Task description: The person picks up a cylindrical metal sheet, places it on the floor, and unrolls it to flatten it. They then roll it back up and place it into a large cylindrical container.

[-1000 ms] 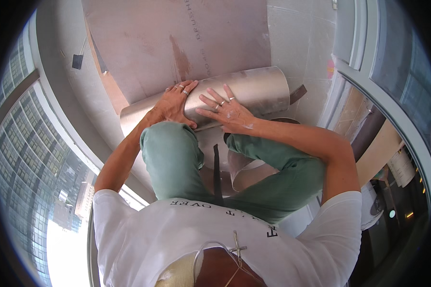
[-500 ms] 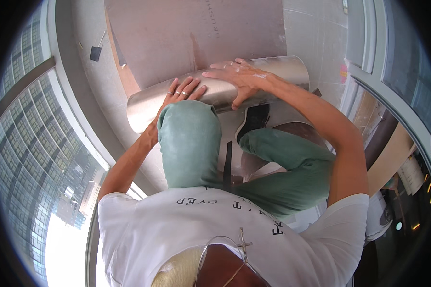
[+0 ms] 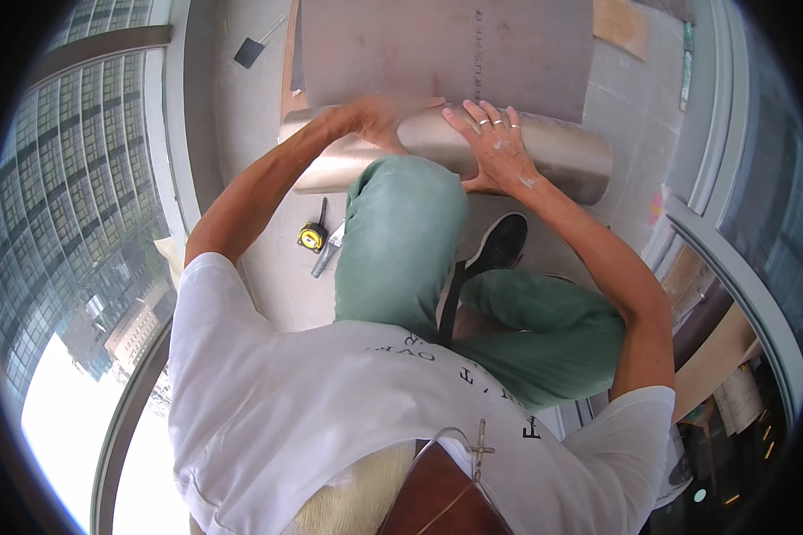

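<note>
A long roll of silvery sheet (image 3: 553,152) lies crosswise on the floor (image 3: 241,116), against the flat sheet's (image 3: 437,53) near edge. Both palms press flat on top: left hand (image 3: 379,120) blurred, right hand (image 3: 495,143) spread, neither clenched.

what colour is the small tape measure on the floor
Yellow and black small round tape measure, clearest in the head view.
</note>
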### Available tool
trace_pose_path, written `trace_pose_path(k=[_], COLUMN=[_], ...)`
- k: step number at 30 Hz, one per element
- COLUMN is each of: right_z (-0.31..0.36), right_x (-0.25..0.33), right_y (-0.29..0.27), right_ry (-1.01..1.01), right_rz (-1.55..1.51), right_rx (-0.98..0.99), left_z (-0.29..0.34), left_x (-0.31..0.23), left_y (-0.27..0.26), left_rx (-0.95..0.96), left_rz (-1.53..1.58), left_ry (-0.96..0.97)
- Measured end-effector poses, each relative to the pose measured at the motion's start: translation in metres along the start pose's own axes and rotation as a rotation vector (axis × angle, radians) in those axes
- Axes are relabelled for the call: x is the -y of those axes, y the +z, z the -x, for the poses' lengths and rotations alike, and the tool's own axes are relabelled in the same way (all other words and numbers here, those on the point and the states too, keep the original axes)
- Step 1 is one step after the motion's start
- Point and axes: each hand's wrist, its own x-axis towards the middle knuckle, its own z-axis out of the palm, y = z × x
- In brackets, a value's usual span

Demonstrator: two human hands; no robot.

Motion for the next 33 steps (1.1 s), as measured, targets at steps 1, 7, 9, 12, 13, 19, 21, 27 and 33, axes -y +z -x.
trace_pose_path(k=[1,7,9,12,13,19,21,27,33], right_z=[-0.01,-0.045,-0.056,-0.061,-0.06,-0.04,-0.054,-0.078,-0.118], right_x=[-0.009,-0.054,-0.064,-0.074,-0.072,-0.018,-0.029,-0.048,-0.07], right_y=[-0.002,-0.026,-0.016,-0.008,-0.009,-0.013,-0.026,-0.039,-0.06], right_ry=[-0.005,-0.058,-0.105,-0.11,-0.089,0.047,0.022,0.022,-0.009], right_rz=[-0.045,-0.324,-0.304,-0.288,-0.278,0.05,-0.008,-0.144,-0.331], right_rx=[0.003,0.182,0.175,0.134,0.111,-0.127,-0.12,-0.047,0.155], left_z=[-0.002,0.032,0.029,0.018,0.017,-0.01,-0.017,-0.008,0.018], left_x=[0.004,-0.009,-0.033,-0.033,-0.03,-0.008,-0.001,0.006,-0.033], left_y=[-0.001,0.034,0.043,0.015,0.013,-0.03,-0.042,-0.048,-0.016], left_rx=[0.004,-0.406,-0.448,-0.334,-0.328,-0.216,-0.189,-0.31,-0.559], left_rz=[-0.011,-0.645,-0.622,-0.481,-0.468,-0.337,-0.287,-0.385,-0.587], left_ry=[-0.018,-0.007,-0.084,-0.114,-0.098,-0.083,-0.068,-0.03,-0.106])
